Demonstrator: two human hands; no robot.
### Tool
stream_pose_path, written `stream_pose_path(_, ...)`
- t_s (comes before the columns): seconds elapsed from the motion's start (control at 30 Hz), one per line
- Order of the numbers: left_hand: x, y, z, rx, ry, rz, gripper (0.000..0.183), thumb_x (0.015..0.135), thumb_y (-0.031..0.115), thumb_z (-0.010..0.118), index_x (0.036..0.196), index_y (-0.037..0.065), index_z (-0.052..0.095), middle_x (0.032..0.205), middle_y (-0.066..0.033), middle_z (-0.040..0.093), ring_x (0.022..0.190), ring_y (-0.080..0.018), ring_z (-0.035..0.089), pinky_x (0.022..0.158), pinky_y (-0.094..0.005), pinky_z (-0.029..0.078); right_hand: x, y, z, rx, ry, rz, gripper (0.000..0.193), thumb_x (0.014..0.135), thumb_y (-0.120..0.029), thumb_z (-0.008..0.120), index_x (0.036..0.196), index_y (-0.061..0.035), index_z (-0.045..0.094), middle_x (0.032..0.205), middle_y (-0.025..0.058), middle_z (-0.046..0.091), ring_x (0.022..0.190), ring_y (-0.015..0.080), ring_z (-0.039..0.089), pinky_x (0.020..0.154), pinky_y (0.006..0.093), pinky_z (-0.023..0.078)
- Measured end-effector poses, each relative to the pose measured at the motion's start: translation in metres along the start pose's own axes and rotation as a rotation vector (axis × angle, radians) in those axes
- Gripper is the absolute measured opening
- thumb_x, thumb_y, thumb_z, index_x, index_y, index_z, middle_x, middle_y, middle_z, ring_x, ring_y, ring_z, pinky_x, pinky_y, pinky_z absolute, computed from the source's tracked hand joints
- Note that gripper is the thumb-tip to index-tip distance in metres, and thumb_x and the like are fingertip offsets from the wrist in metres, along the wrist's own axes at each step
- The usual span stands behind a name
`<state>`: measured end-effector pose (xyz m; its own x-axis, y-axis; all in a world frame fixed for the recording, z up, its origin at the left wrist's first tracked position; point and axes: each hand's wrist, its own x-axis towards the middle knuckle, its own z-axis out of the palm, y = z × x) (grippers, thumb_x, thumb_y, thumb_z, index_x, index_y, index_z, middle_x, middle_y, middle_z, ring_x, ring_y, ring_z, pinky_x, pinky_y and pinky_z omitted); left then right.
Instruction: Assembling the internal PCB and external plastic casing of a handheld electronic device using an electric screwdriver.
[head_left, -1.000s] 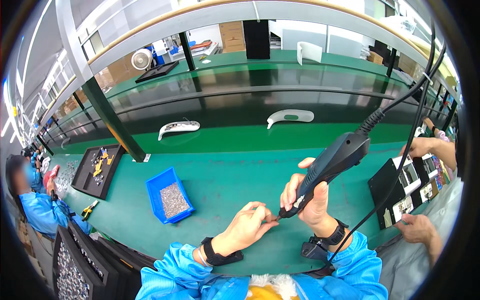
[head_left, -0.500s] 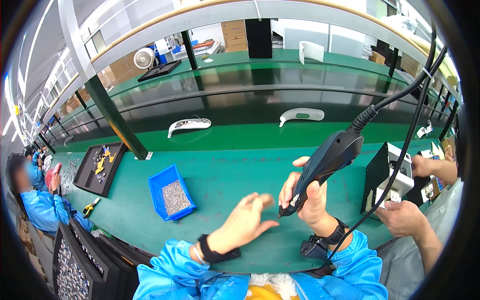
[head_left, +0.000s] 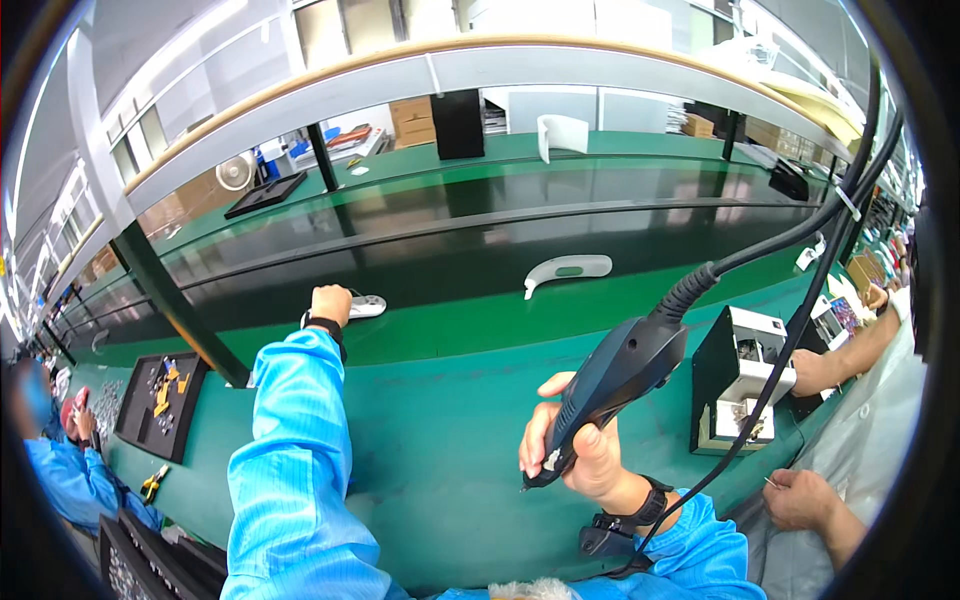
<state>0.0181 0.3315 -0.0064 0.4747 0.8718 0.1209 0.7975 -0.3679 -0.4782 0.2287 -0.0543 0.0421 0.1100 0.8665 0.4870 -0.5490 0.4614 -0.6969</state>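
Note:
My right hand (head_left: 585, 450) is closed around a dark electric screwdriver (head_left: 622, 370), its bit pointing down and left above the green bench. A thick black cable (head_left: 745, 255) runs from its top to the upper right. My left arm stretches far forward. At the bench's far side, my left hand (head_left: 331, 302) has its fingers bent over the left end of a white curved plastic shell (head_left: 368, 307); its fingertips are hidden. A second white curved shell (head_left: 570, 268) with an oval opening lies farther right, apart from both hands.
A black tray (head_left: 128, 420) with yellow and metal parts sits at left, near yellow-handled pliers (head_left: 155, 484). At right stands a black-and-white box-shaped device (head_left: 735, 380) beside a co-worker's hands (head_left: 805, 500). A green post (head_left: 180, 300) rises at left; another co-worker sits beyond.
My left hand has moved from beside the screwdriver tip forward and left onto the white shell. My left sleeve now covers the blue bin. The view has shifted; the right hand still holds the screwdriver.

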Motion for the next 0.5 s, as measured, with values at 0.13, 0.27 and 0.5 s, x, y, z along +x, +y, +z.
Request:
stream_pose_path(0.13, 0.002, 0.028, 0.028, 0.125, 0.051, 0.048, 0.013, 0.078, 0.016, 0.053, 0.079, 0.016, 0.066, 0.081, -0.0032, 0.065, 0.079, -0.0183, 0.063, 0.075, -0.0329, 0.041, 0.003, -0.003, -0.004, -0.103, 0.020, 0.044, 0.063, 0.075, -0.050, 0.060, 0.111, -0.0038, 0.035, 0.060, 0.0120, 0.053, 0.050, 0.0210, 0.054, 0.048, 0.0333, 0.046)
stream_pose_path(0.27, -0.007, 0.037, 0.008, 0.077, 0.150, 0.079, 0.013, 0.075, 0.013, 0.053, 0.075, 0.016, 0.066, 0.076, -0.0037, 0.065, 0.077, -0.0190, 0.063, 0.080, -0.0345, 0.040, 0.002, -0.002, -0.004, -0.005, 0.022, 0.034, 0.056, 0.078, -0.037, 0.061, 0.112, -0.0003, 0.038, 0.066, 0.0098, 0.055, 0.054, 0.0161, 0.053, 0.051, 0.0274, 0.044)
stream_pose_path(0.5, -0.125, 0.100, -0.117, -0.145, 0.401, 0.564, 0.005, 0.061, 0.009, 0.056, 0.057, 0.009, 0.059, 0.059, -0.0089, 0.056, 0.061, -0.0225, 0.053, 0.063, -0.0331, 0.036, 0.010, -0.031, -0.002, -0.161, 0.052, -0.036, 0.069, 0.074, -0.058, 0.051, 0.113, -0.0048, 0.032, 0.056, 0.0079, 0.048, 0.045, 0.0169, 0.051, 0.045, 0.0294, 0.043)
